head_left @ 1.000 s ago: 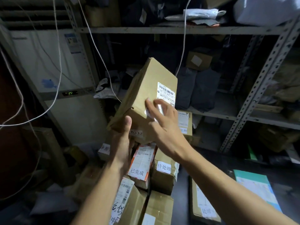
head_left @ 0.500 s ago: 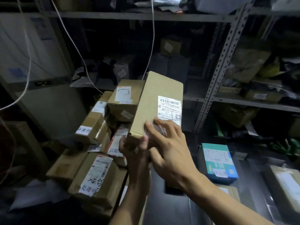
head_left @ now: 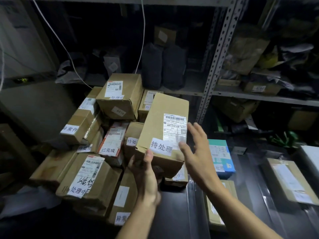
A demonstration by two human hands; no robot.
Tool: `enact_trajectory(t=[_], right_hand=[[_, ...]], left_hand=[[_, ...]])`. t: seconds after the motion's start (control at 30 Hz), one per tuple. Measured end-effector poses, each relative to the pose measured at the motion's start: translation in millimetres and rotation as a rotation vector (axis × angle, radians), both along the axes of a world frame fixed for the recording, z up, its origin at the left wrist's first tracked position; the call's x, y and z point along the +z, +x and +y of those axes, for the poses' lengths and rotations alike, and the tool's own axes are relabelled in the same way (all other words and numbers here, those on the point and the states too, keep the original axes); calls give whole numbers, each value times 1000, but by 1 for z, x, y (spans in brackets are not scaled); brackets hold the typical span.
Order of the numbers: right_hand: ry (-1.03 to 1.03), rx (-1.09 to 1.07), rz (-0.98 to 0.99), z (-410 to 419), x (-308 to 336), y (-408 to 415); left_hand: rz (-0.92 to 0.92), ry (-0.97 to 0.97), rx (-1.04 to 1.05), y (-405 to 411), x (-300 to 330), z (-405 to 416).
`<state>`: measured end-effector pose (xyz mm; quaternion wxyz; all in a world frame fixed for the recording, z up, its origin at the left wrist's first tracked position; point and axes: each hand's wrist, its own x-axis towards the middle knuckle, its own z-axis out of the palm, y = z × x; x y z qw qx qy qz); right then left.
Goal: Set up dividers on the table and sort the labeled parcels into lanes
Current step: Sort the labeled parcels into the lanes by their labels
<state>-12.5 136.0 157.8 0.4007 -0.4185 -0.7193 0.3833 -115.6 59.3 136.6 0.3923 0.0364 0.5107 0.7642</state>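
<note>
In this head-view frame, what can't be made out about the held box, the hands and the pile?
- Held box: small print on its shipping label is too small; the right hand, motion-blurred, covers a label corner.
- Left hand: its fingers are hidden under the box; only the thumb shows.
- Pile: several handwritten tags are cut off by boxes in front.
- Shelf: contents too dark to identify.

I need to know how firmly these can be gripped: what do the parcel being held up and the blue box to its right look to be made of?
The held parcel looks like plain brown corrugated cardboard, matte, creased at its lower edge, with white paper labels stuck on. The blue box seems to be printed card with a slightly glossier finish, though the dim light leaves that uncertain.
</note>
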Motion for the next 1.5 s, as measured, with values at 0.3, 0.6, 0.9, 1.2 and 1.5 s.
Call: enact_trajectory(t=[0.3,0.6,0.9,1.2,1.5], right_hand=[[-861,343,460,10,-36,2],[-785,285,442,-2,-53,8],[-831,212,342,-26,-88,30],[-833,262,280,-46,-115,53],[-883,302,176,-67,-138,62]], left_hand=[[15,13,27,12,-13,-1],[85,-65,-95,18,-39,-17],[272,-270,-401,5,-70,-51],[271,-349,-575,-5,-96,-85],[271,-410,-626,-6,-113,-110]])
